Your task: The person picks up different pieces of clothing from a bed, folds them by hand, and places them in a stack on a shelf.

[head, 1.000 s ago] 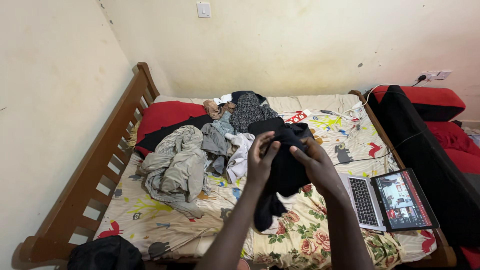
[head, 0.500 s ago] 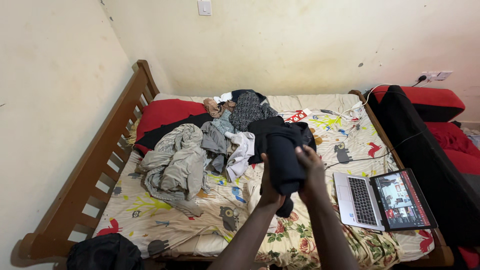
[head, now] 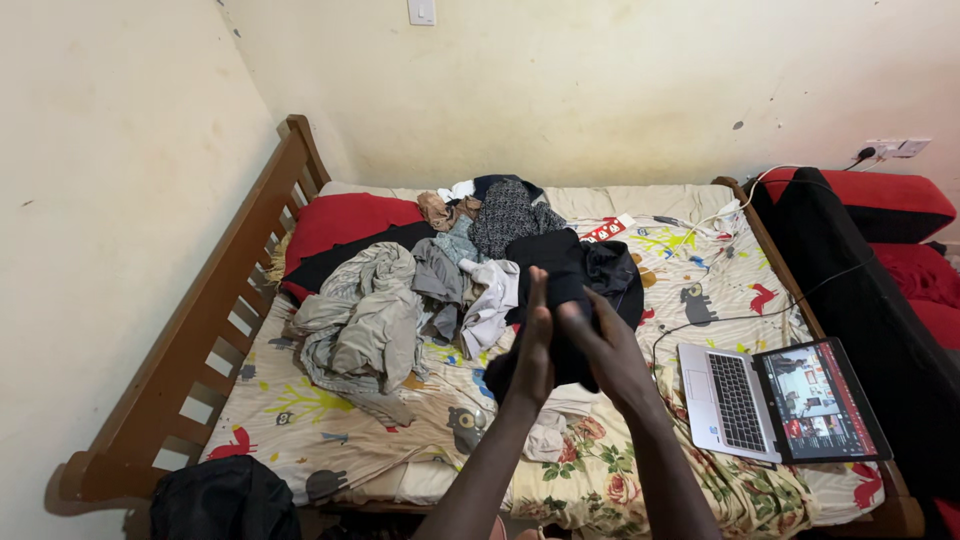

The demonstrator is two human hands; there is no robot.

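I have both hands raised over the middle of the bed (head: 300,440), and between them is a black garment (head: 565,300). My left hand (head: 534,345) stands on edge with the fingers (head: 538,300) straight and pressed flat against the left side of the cloth. My right hand (head: 610,355) is on the other side, its fingers (head: 580,325) curled into the fabric, so the garment is clamped between the two hands. It is bunched up, with a dark fold hanging below my left palm and the rest rising above my fingertips.

Taking the garment as my mark: just behind and to the left of it lies a pile of clothes (head: 430,270), grey, white and patterned pieces heaped together, with a large beige-grey sheet (head: 365,320) sprawling further left. Beyond that pile, against the wooden headboard (head: 220,300), is a red pillow (head: 345,222). Below the garment, under my forearms, the bed is covered by a floral cloth (head: 620,470). To the right of the garment an open laptop (head: 780,400) sits on the bed with its screen lit, and a thin cable (head: 740,318) runs across the printed sheet between them. Well to the right of it all stands a red and black sofa (head: 880,250). At the near left corner of the bed, far below the garment, rests a black bag (head: 225,498).
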